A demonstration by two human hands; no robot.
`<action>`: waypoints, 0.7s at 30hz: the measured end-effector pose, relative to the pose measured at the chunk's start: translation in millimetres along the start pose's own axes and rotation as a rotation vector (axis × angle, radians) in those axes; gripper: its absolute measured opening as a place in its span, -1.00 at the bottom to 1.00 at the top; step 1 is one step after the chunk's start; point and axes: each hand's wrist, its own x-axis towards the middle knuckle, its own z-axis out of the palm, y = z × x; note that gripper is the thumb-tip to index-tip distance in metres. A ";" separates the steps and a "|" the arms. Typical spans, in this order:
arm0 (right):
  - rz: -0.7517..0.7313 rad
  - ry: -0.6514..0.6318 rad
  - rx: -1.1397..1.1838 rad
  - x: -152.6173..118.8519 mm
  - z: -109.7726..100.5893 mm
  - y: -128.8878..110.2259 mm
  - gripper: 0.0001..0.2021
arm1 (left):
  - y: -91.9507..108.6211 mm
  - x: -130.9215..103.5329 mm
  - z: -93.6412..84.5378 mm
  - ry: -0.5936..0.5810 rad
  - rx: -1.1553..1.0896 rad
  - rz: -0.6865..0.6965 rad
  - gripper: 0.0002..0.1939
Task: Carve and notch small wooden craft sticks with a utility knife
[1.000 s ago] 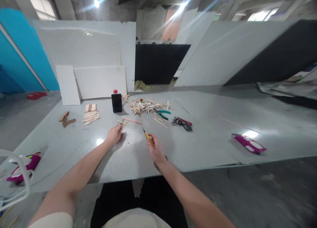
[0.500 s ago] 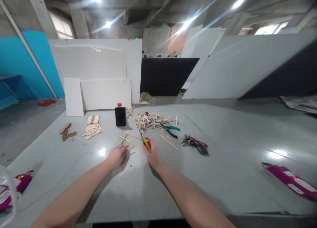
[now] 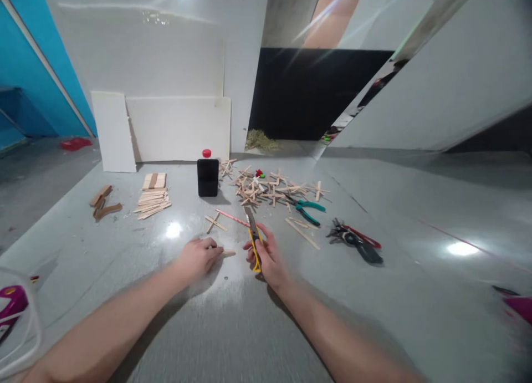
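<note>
Behind everything I get a blue wall at far left, then white panels and a black board standing beyond the work, perhaps propped as a screen against the rest of the room. Below them spreads the grey table, smooth and glossy enough to throw back the lamps in bright patches, so I'd expect light things to slide on it. A heap of sticks, many crossed, sits toward the back, I judge to leave the near side free for working.

On my feed the right hand has its fingers wrapped around the knife, with no slack I can see; the blade points up and away from the body, which I take to be for safety and control. The left hand is curled low at the table, fingers closed on a pale stick, presumably to steady it; how hard they pinch I cannot tell. Pliers and a punch lie off to the right, probably parked within reach. A phone stands upright, seemingly leaning on whatever wears the red cap behind it.

A striped rod runs toward the blade; whether they touch I cannot tell. Near its far end lies a small cross. The pale stick, mostly hidden by fingers, pokes out between the hands
</note>
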 end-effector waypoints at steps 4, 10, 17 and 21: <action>0.055 -0.025 0.016 -8.8 -0.7 -9.6 -0.59 | -2.8 -3.0 1.5 0.062 -0.035 -0.072 -0.71; 0.125 -0.144 0.038 -23.7 -5.6 -18.4 -0.62 | -3.1 -1.6 1.6 0.148 -0.119 -0.095 -0.81; 0.126 -0.327 0.061 -32.7 -20.0 -32.9 -0.44 | 2.3 3.8 -4.1 0.236 -0.184 -0.063 -0.69; 0.041 -0.340 -0.049 -36.6 -25.0 -37.5 -0.25 | 3.2 5.2 -8.4 0.260 -0.239 -0.076 -0.73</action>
